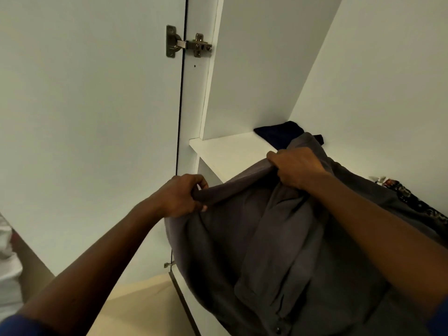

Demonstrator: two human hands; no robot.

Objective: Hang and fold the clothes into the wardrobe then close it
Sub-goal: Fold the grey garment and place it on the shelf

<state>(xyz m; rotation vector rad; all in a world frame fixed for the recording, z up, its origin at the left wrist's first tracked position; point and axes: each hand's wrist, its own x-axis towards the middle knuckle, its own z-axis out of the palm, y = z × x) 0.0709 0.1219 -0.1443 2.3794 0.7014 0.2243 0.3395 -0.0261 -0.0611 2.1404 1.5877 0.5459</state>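
**Both hands hold a grey garment at the shelf front**

Forearms reach up from the bottom corners, with blue sleeve cuffs at the frame's lower edges. Filling the upper left, the open wardrobe door (84, 105) stands white and flat, its hinged edge running down the centre. At lower right the grey garment (266, 251) hangs bunched from its top hem, sagging below the front of the shelf (225, 151). Bare shelf board lies to its left, and white walls rise behind and to the right.

The left hand (180, 195), at centre frame, has its grip closed on the hem's left end, fingers curled round rolled cloth. The right hand (295, 167), higher and further right, clenches the hem over the shelf. The hem stretches between the two grips.

Behind the right hand, a folded navy cloth (278, 133) lies in the shelf's back corner. At the right edge a patterned fabric (412, 197) shows, its print too small to read. A metal hinge (188, 43) sits at upper centre.
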